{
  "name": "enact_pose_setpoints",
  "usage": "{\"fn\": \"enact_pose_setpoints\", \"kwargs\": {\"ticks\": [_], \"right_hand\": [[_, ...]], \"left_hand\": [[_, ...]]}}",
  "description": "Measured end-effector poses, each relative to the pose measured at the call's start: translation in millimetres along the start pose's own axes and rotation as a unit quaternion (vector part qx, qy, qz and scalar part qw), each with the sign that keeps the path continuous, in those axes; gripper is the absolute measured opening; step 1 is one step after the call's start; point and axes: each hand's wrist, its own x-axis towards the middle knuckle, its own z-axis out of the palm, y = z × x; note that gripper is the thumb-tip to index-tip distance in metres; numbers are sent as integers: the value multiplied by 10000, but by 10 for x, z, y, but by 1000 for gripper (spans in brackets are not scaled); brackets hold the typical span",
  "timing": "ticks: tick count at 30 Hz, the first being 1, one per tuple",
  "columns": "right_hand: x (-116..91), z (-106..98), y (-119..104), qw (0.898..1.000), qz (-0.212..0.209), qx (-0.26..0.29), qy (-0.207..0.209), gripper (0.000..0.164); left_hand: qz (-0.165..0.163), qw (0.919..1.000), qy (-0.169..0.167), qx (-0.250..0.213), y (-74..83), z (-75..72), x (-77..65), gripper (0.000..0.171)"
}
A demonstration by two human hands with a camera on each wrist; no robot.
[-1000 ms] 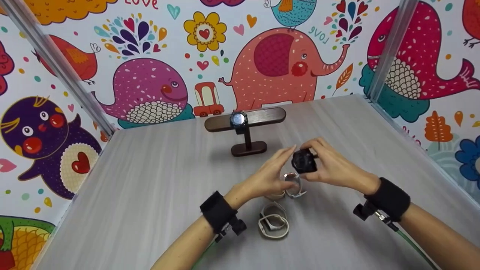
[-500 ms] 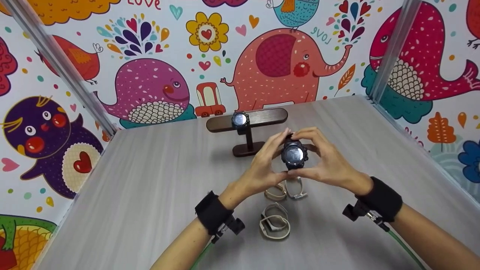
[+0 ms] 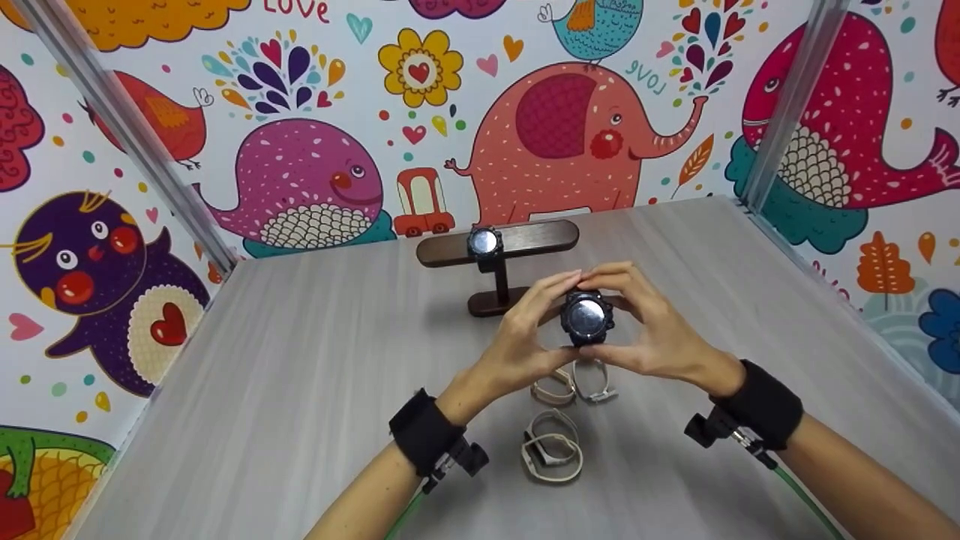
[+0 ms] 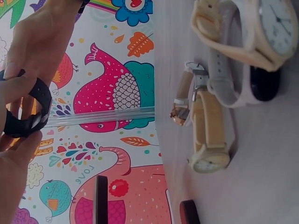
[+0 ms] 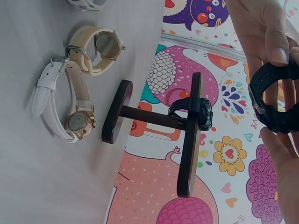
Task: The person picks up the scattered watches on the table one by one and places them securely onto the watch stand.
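Between my hands, over the table, is a black wristwatch (image 3: pixel 587 317) with its round face turned toward the head camera. My left hand (image 3: pixel 517 337) holds it from the left, thumb at its lower edge and fingertips at the top. From the other side my right hand (image 3: pixel 651 330) grips it the same way. Both wrist views show its strap (image 5: pixel 267 81) bent round in a loop. Beyond the hands stands a dark wooden T-shaped watch stand (image 3: pixel 540 236), with another black watch (image 3: pixel 486 241) strapped round its bar left of the middle.
Under my hands lie a beige watch (image 3: pixel 553 390) and a white-strapped watch (image 5: pixel 77 105) with a rose-gold case. Closer to me, a cream watch (image 4: pixel 275 32) overlaps a white band with a black face (image 4: pixel 265 84). Patterned walls (image 3: pixel 315 180) border the grey table (image 3: pixel 315 360).
A second ago only the right hand gripped the watch, its face turned aside. The watch has swung to face the camera, moved slightly left, and the left hand has taken hold too.
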Motion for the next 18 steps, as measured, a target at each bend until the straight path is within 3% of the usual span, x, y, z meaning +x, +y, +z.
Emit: {"fn": "enact_pose_setpoints", "kwargs": {"ticks": [6, 12, 18], "right_hand": [[4, 22, 54, 9999, 4, -109, -66, 69], [1, 21, 182, 9994, 180, -270, -77, 69], [12, -60, 385, 9955, 855, -402, 98, 69]], "left_hand": [[9, 9996, -66, 292, -58, -15, -28, 75], [-156, 9943, -271, 1019, -179, -127, -54, 81], [-925, 9846, 220, 1467, -321, -423, -151, 71]]}}
